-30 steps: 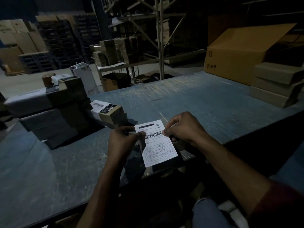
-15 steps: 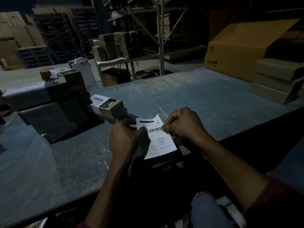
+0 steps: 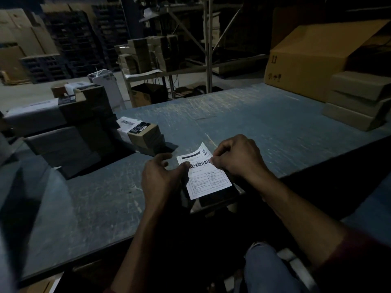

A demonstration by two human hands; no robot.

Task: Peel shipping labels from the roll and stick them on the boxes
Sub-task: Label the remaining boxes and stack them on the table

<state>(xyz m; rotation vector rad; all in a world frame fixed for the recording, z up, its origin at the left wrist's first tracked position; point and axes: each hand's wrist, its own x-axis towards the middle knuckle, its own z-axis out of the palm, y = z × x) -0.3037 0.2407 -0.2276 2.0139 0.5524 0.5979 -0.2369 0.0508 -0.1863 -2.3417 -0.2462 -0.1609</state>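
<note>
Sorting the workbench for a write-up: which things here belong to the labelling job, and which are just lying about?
In the job: label; right hand; left hand; small box.

Lying about: big open carton; flat cartons; shelf; table.

Two hands, left hand and right hand, over one counter. One white label between them. One large open carton far right, three flat boxes stacked beside it.
</note>
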